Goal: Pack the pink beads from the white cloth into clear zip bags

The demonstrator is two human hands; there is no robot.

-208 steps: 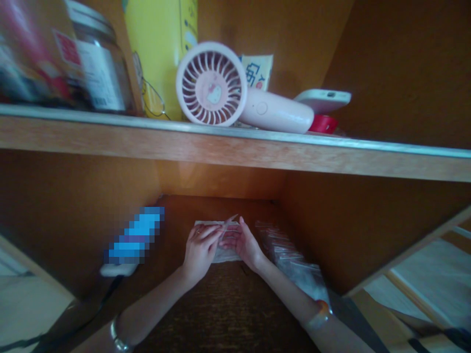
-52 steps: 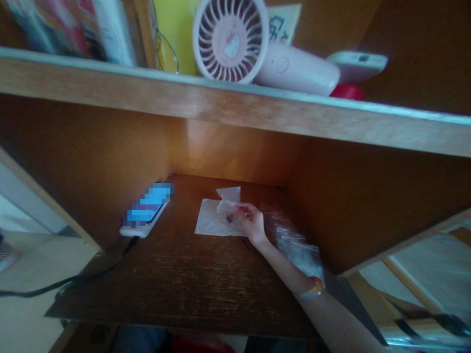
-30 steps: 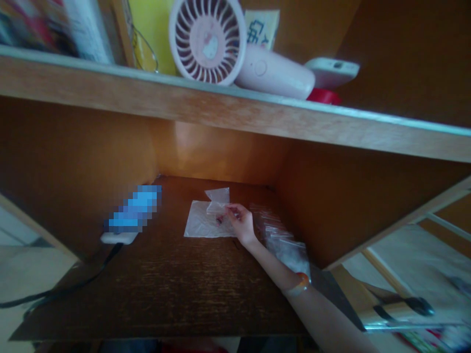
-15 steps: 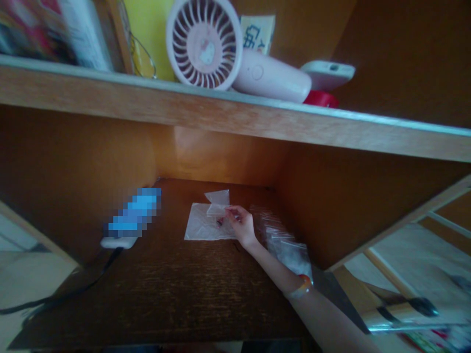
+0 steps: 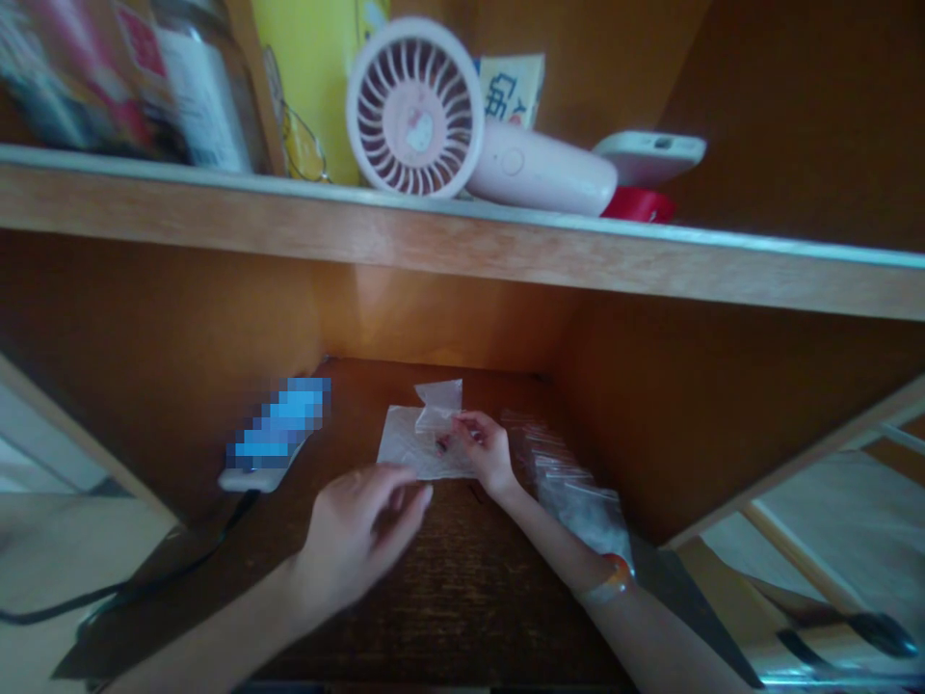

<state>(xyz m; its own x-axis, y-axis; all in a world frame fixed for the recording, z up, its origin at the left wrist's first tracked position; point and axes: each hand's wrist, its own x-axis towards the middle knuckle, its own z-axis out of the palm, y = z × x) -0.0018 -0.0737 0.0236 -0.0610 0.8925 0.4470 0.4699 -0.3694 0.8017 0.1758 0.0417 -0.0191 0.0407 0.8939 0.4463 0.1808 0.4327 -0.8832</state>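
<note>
My right hand [image 5: 489,451] pinches the lower right corner of a small clear plastic bag [image 5: 438,397] at the back of the dark wooden desktop. Beneath that bag lies a flat, whitish translucent plastic sheet or pouch [image 5: 399,441]. A small dark reddish item [image 5: 442,443] rests on it beside my right fingertips; its kind is too small to make out. My left hand [image 5: 354,530] hovers in front of the pouch, thumb and fingers apart, holding nothing. To the right of my right hand, several clear zip bags [image 5: 578,496] lie overlapped in a row.
At the left a lit phone [image 5: 252,478] leans with a black cable [image 5: 209,549] at its lower end. Above, a shelf edge [image 5: 462,236] crosses the view, carrying a pink handheld fan [image 5: 419,111], a jar [image 5: 206,96] and a white device [image 5: 650,154]. Wooden side walls enclose the desktop.
My left hand has come into view from the lower left, reaching toward the pouch. My right hand keeps its pinch on the small bag. The camera view has shifted slightly.
</note>
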